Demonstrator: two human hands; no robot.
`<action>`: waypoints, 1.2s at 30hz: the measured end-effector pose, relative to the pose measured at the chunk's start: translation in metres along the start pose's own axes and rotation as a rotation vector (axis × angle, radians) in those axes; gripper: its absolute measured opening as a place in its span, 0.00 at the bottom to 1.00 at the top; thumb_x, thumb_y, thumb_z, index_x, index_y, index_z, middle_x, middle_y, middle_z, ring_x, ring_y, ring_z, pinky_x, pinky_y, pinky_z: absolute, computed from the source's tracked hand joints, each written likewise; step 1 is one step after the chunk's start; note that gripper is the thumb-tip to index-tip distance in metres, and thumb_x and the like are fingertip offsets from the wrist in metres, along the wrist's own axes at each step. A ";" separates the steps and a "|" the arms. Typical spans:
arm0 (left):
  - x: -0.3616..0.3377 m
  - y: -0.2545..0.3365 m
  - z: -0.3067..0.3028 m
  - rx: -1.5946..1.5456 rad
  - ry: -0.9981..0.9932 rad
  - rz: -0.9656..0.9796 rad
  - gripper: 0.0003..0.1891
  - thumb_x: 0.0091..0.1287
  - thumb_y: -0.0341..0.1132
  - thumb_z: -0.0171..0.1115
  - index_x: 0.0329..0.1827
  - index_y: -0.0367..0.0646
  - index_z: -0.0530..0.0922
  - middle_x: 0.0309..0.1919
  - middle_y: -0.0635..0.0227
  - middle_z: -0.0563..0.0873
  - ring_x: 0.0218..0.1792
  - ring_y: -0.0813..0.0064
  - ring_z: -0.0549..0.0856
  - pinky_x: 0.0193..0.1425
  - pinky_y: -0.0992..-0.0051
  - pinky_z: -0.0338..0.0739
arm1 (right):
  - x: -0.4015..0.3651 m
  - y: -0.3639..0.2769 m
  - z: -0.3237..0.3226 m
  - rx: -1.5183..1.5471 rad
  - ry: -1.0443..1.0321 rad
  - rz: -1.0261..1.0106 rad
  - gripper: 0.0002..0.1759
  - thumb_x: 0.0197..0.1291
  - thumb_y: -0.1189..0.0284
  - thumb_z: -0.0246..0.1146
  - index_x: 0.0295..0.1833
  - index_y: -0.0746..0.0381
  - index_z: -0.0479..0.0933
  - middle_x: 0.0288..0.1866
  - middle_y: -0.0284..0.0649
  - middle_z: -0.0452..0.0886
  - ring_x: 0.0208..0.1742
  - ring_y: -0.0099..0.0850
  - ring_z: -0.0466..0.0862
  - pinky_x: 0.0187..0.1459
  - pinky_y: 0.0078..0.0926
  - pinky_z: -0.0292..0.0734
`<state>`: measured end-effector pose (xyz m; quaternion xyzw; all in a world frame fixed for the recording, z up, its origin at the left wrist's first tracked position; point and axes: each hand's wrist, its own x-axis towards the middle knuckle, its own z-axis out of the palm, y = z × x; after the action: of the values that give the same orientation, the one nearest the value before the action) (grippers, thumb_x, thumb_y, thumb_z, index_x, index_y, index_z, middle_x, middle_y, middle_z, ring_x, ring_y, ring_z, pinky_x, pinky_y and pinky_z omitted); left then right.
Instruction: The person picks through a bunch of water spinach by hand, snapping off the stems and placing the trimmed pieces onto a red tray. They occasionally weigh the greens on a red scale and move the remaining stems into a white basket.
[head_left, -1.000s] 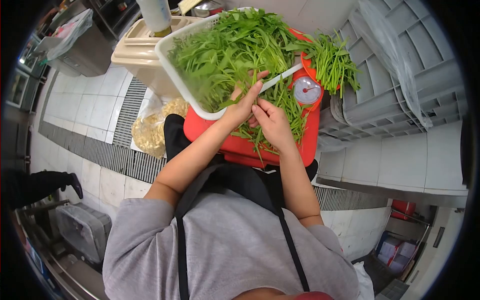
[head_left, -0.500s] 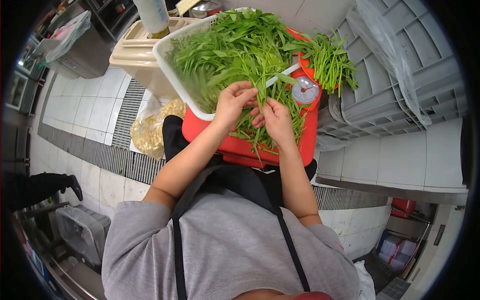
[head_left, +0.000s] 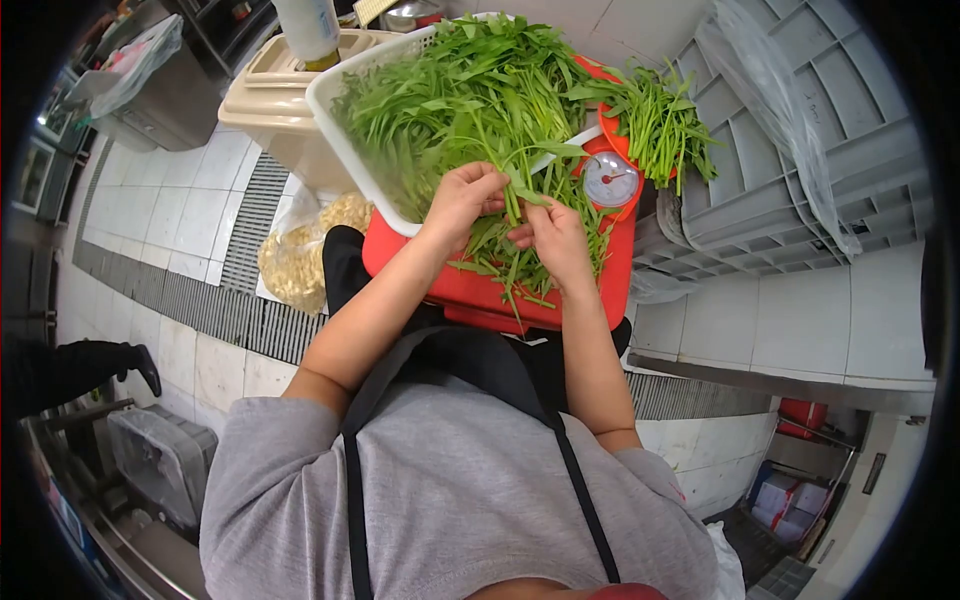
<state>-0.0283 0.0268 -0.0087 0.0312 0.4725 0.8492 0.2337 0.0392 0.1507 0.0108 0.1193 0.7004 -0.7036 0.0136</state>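
Note:
My left hand (head_left: 466, 207) is closed on a few water spinach stems (head_left: 512, 196), which stand up between my two hands with their leaves spreading toward the basket. Pressed against the same stems and a leaf, the fingers of my right hand (head_left: 556, 238) form a pinch. Just beyond is a white plastic basket (head_left: 325, 105) heaped with leafy greens (head_left: 470, 80). Under my hands, loose leaves and stem bits (head_left: 500, 265) lie on a red surface (head_left: 470, 303). A dial scale (head_left: 610, 180) stands to the right, bearing a bundle of greens (head_left: 668, 130).
A beige lidded bin (head_left: 270, 100) stands left of the basket, above a clear bag of pale yellowish pieces (head_left: 295, 262). Grey plastic crates (head_left: 800, 130) stack up on the right. A drain grate (head_left: 240, 320) crosses the tiled floor. Another person's leg (head_left: 110, 365) shows far left.
The stems between my hands have shifted, and a leaf now lies across them by my right fingers. My right hand has turned slightly. The scale's needle looks a little different.

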 end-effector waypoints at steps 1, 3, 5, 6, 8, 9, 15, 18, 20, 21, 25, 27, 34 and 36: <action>0.000 0.002 -0.001 0.060 -0.005 -0.023 0.05 0.56 0.33 0.59 0.29 0.41 0.73 0.22 0.74 0.76 0.25 0.85 0.74 0.32 0.84 0.69 | 0.001 0.002 0.000 -0.105 0.037 -0.061 0.11 0.60 0.71 0.52 0.41 0.68 0.74 0.30 0.38 0.79 0.25 0.23 0.79 0.25 0.16 0.73; 0.000 0.003 0.000 0.119 -0.009 -0.046 0.06 0.56 0.33 0.60 0.28 0.41 0.73 0.22 0.74 0.76 0.24 0.85 0.74 0.31 0.84 0.69 | 0.001 0.005 -0.001 0.022 0.027 -0.046 0.11 0.59 0.71 0.53 0.41 0.68 0.74 0.30 0.38 0.79 0.25 0.23 0.79 0.25 0.16 0.73; 0.000 0.004 0.001 0.100 0.002 -0.039 0.05 0.56 0.32 0.60 0.29 0.40 0.74 0.22 0.73 0.77 0.24 0.86 0.75 0.29 0.84 0.70 | 0.000 0.005 -0.002 0.149 0.014 -0.031 0.11 0.59 0.71 0.54 0.41 0.68 0.74 0.30 0.37 0.79 0.25 0.23 0.80 0.26 0.15 0.73; 0.001 0.003 0.001 0.099 0.004 -0.038 0.05 0.56 0.32 0.60 0.29 0.40 0.74 0.22 0.73 0.77 0.24 0.86 0.75 0.29 0.84 0.70 | -0.001 0.003 -0.003 0.194 0.004 0.000 0.11 0.59 0.71 0.54 0.41 0.68 0.74 0.30 0.37 0.79 0.25 0.23 0.80 0.27 0.16 0.74; 0.002 0.002 0.001 0.115 0.036 -0.002 0.05 0.57 0.31 0.59 0.31 0.38 0.74 0.23 0.72 0.78 0.24 0.85 0.76 0.30 0.85 0.72 | -0.002 0.003 -0.002 0.237 -0.008 0.030 0.11 0.58 0.71 0.55 0.41 0.68 0.74 0.30 0.37 0.79 0.25 0.23 0.80 0.27 0.16 0.74; 0.001 0.001 0.002 0.114 0.036 -0.002 0.05 0.57 0.31 0.59 0.31 0.38 0.74 0.23 0.72 0.78 0.24 0.85 0.76 0.30 0.85 0.72 | -0.002 0.005 -0.001 0.167 0.012 0.002 0.11 0.59 0.71 0.55 0.41 0.69 0.74 0.31 0.38 0.79 0.26 0.24 0.80 0.27 0.16 0.74; -0.002 0.001 0.009 0.027 0.092 0.064 0.07 0.56 0.29 0.60 0.35 0.36 0.73 0.26 0.71 0.78 0.28 0.82 0.78 0.34 0.84 0.74 | -0.001 0.002 0.002 0.270 0.203 -0.047 0.11 0.59 0.73 0.54 0.41 0.72 0.73 0.31 0.42 0.79 0.26 0.26 0.80 0.27 0.17 0.75; 0.000 -0.012 0.005 -0.030 0.074 0.123 0.09 0.55 0.27 0.60 0.38 0.36 0.72 0.29 0.70 0.78 0.30 0.81 0.78 0.33 0.83 0.74 | -0.002 0.005 0.006 0.244 0.215 -0.084 0.11 0.58 0.74 0.54 0.40 0.72 0.73 0.31 0.43 0.79 0.26 0.26 0.81 0.28 0.18 0.76; 0.001 -0.018 0.001 -0.043 0.077 0.107 0.12 0.55 0.25 0.59 0.41 0.36 0.70 0.33 0.68 0.77 0.33 0.79 0.78 0.33 0.82 0.75 | -0.002 0.008 0.006 0.174 0.177 -0.100 0.10 0.58 0.75 0.54 0.40 0.72 0.73 0.31 0.43 0.79 0.27 0.25 0.81 0.28 0.18 0.76; 0.002 -0.019 -0.001 -0.043 0.076 0.108 0.12 0.55 0.25 0.59 0.41 0.36 0.70 0.33 0.68 0.77 0.33 0.79 0.78 0.33 0.82 0.75 | -0.003 0.010 0.006 0.103 0.141 -0.098 0.10 0.58 0.75 0.54 0.39 0.72 0.74 0.31 0.42 0.79 0.26 0.25 0.80 0.28 0.18 0.76; 0.001 -0.013 0.002 -0.166 0.091 0.115 0.18 0.55 0.25 0.58 0.49 0.39 0.65 0.37 0.66 0.76 0.37 0.75 0.78 0.39 0.77 0.75 | -0.003 0.012 0.002 0.040 0.119 -0.068 0.09 0.57 0.75 0.55 0.36 0.72 0.75 0.29 0.40 0.79 0.23 0.22 0.78 0.26 0.17 0.75; 0.002 -0.002 0.005 -0.287 0.118 0.161 0.21 0.55 0.25 0.58 0.52 0.40 0.63 0.37 0.66 0.75 0.38 0.73 0.77 0.41 0.75 0.74 | -0.004 0.010 -0.002 0.122 0.124 -0.049 0.09 0.56 0.75 0.55 0.36 0.72 0.75 0.28 0.39 0.78 0.22 0.21 0.77 0.25 0.17 0.75; 0.020 0.053 -0.048 0.077 0.554 0.882 0.31 0.56 0.29 0.58 0.62 0.42 0.54 0.53 0.59 0.66 0.49 0.66 0.72 0.53 0.67 0.69 | -0.016 0.000 -0.025 -0.008 0.234 -0.071 0.10 0.54 0.73 0.58 0.32 0.71 0.75 0.22 0.37 0.76 0.18 0.20 0.74 0.22 0.17 0.72; -0.014 0.068 -0.022 0.939 0.347 1.221 0.30 0.52 0.28 0.62 0.59 0.42 0.61 0.52 0.58 0.70 0.53 0.65 0.72 0.58 0.66 0.66 | -0.016 -0.005 -0.022 -0.153 0.214 -0.090 0.09 0.54 0.74 0.57 0.31 0.71 0.75 0.22 0.37 0.76 0.18 0.20 0.74 0.21 0.17 0.70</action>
<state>-0.0471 -0.0272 0.0373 0.2477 0.7106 0.5318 -0.3885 0.0570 0.1701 0.0190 0.1606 0.7542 -0.6312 -0.0834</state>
